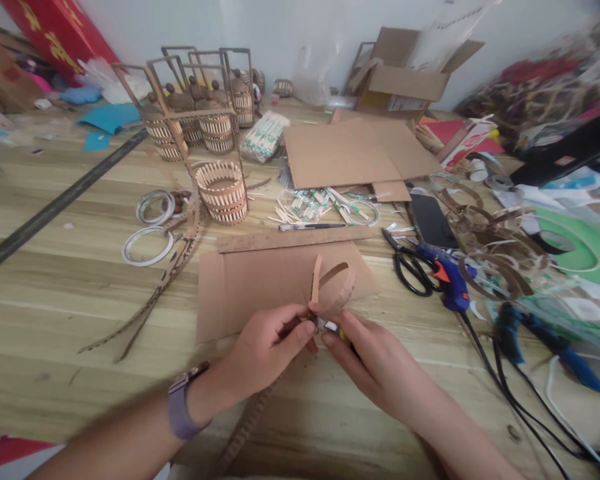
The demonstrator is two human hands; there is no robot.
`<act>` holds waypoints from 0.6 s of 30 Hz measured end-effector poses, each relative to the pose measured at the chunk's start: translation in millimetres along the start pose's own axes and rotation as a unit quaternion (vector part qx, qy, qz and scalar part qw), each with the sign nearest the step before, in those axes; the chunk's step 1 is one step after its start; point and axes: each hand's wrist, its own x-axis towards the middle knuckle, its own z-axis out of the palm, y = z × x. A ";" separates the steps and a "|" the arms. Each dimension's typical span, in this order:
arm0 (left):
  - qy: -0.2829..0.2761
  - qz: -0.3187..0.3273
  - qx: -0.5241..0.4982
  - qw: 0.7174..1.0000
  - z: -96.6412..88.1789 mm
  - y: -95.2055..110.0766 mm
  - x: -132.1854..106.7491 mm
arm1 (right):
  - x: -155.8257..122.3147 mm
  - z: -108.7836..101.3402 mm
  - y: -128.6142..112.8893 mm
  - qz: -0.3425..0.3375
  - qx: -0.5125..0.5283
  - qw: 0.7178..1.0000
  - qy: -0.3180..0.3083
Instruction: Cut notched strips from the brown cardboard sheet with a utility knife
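My left hand [275,347] is closed, thumb and forefinger pinching a narrow cardboard strip [316,279]. One end of the strip stands up above the fingers, and a curled part [349,288] bends round to the right. In my right hand [375,357] is what looks like a utility knife [331,327], with a pale front and a bit of yellow showing; my fingers hide most of it. Its tip is close to the strip at my left fingertips. Both hands are over the near edge of a flat cardboard sheet [250,280] on the wooden table.
An open stick basket [223,193] with a tall cardboard handle stands beyond, several lidded ones behind it. Tape rolls [147,247] lie left. To the right are scissors [413,267], a blue glue gun [453,283], a phone [433,220], pliers [555,347] and trailing cables.
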 end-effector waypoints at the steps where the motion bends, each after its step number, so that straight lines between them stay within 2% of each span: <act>1: -0.005 0.002 -0.016 1.000 0.2 -0.8 0.1 | 0.2 -0.4 -1.1 0.005 0.009 1.000 -0.001; 4: -0.019 -0.010 -0.050 0.999 0.8 -2.1 0.7 | 0.3 -2.3 -3.0 0.014 0.034 0.999 -0.008; 7: -0.007 -0.035 -0.060 0.998 0.5 -1.8 1.8 | 0.0 -4.2 1.3 0.029 0.027 0.999 -0.006; 12: 0.027 -0.070 -0.063 0.995 -0.2 -0.3 2.7 | 2.5 -3.6 19.4 0.086 -0.083 0.993 0.016; 15: 0.025 -0.073 -0.056 0.995 0.6 -0.6 2.2 | 4.0 -1.2 25.2 0.053 -0.116 0.988 0.090; 18: 0.020 -0.065 -0.036 0.997 1.7 -1.4 1.5 | 2.8 1.3 21.6 -0.009 -0.087 0.985 0.151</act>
